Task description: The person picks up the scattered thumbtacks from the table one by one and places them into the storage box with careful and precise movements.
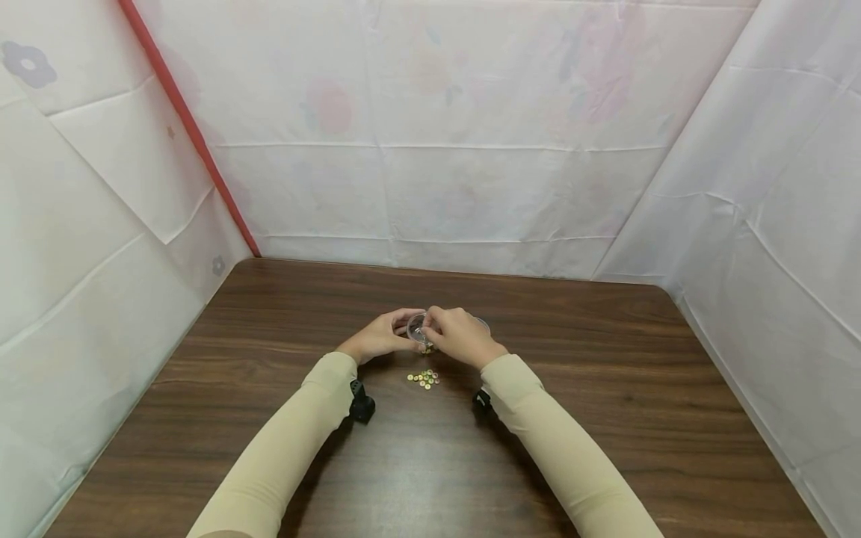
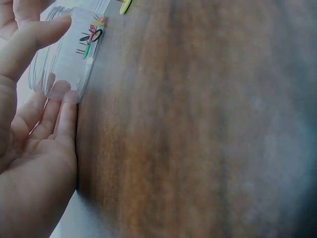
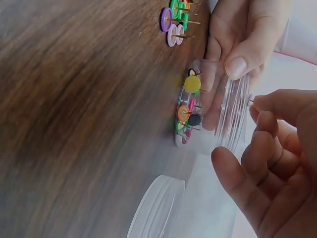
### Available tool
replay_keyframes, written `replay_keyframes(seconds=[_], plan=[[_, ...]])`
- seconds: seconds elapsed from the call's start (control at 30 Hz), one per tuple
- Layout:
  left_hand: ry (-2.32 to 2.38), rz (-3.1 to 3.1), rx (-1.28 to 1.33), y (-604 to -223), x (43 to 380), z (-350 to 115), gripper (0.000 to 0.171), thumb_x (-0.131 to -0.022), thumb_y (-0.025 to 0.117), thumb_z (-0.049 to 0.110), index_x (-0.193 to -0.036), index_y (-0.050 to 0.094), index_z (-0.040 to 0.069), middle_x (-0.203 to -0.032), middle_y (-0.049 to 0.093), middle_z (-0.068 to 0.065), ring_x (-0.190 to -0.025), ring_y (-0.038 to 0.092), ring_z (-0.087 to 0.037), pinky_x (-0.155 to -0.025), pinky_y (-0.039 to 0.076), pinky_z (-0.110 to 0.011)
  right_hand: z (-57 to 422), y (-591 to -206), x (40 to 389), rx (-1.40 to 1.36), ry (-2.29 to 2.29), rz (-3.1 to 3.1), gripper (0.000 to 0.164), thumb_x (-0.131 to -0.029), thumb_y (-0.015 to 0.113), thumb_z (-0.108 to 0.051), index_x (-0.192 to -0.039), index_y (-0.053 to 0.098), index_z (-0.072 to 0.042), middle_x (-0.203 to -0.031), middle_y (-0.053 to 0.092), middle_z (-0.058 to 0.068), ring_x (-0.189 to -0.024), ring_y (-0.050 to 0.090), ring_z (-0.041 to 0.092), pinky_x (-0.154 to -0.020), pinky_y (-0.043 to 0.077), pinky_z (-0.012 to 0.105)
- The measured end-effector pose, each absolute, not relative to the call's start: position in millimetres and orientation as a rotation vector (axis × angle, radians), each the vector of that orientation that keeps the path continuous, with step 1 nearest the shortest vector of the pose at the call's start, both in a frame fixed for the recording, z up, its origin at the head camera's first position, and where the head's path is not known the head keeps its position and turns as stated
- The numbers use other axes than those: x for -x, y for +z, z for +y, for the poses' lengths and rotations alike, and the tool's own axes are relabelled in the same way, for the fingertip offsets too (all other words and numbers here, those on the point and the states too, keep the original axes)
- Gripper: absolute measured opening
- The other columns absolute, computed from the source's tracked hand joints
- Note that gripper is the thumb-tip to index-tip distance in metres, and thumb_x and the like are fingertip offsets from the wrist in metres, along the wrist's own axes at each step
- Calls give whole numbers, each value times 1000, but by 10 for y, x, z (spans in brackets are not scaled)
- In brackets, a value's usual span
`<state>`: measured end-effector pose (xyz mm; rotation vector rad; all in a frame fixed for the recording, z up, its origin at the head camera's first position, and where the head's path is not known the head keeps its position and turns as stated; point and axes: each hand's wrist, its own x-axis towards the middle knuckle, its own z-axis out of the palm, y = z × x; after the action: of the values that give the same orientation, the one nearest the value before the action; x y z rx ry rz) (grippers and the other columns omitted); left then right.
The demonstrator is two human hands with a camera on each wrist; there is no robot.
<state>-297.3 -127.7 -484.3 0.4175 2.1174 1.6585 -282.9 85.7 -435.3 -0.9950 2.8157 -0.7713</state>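
A small clear plastic jar [image 3: 232,111] with a threaded mouth stands on the table. My left hand [image 1: 378,338] holds it from the left, fingers and thumb curved round its wall. Several coloured thumbtacks [image 3: 184,113] lie at the jar's bottom. Over the mouth, my right hand [image 1: 464,338] pinches a thumbtack [image 3: 251,100] between thumb and fingertip; its head is mostly hidden. Nearer the body, a loose group of thumbtacks [image 1: 423,379] lies on the wood, some of them point up, in purple, pink, green and other colours in the right wrist view.
A clear round lid [image 3: 157,208] lies on the table to the right of the jar, partly behind my right hand in the head view. The dark wooden table [image 1: 605,418] is bordered by pale curtains [image 1: 464,134] at the back and sides.
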Motion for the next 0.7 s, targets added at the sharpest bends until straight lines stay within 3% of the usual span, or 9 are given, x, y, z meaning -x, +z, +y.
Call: replay_keyframes(seconds=[0.23,0.53,0.7], plan=[[1655,2111,-425,-4822,2957,-1286,79,-85,83,12,-153,42,16,-155,38,-11,-145,33,-31,-117,32,-48,812,-4372,2873,957,-687,2830,10,-103,59,-24,-102,64,-16,-73,60,-7,-54,51,7,-47,44,22],[1651,2106,-407,-4810,2953,-1280,81,-84,84,15,-153,42,17,-153,42,-9,-143,36,-29,-115,36,-46,754,-4371,2904,959,-635,2845,10,-102,61,-25,-103,66,-16,-84,65,-5,-60,54,7,-53,47,23],[1654,2106,-403,-4809,2957,-1286,81,-84,85,17,-153,43,19,-152,43,-8,-142,38,-28,-114,37,-45,746,-4375,2915,1000,-634,2829,13,-103,61,-25,-105,68,-14,-87,67,-4,-54,52,7,-50,46,23]])
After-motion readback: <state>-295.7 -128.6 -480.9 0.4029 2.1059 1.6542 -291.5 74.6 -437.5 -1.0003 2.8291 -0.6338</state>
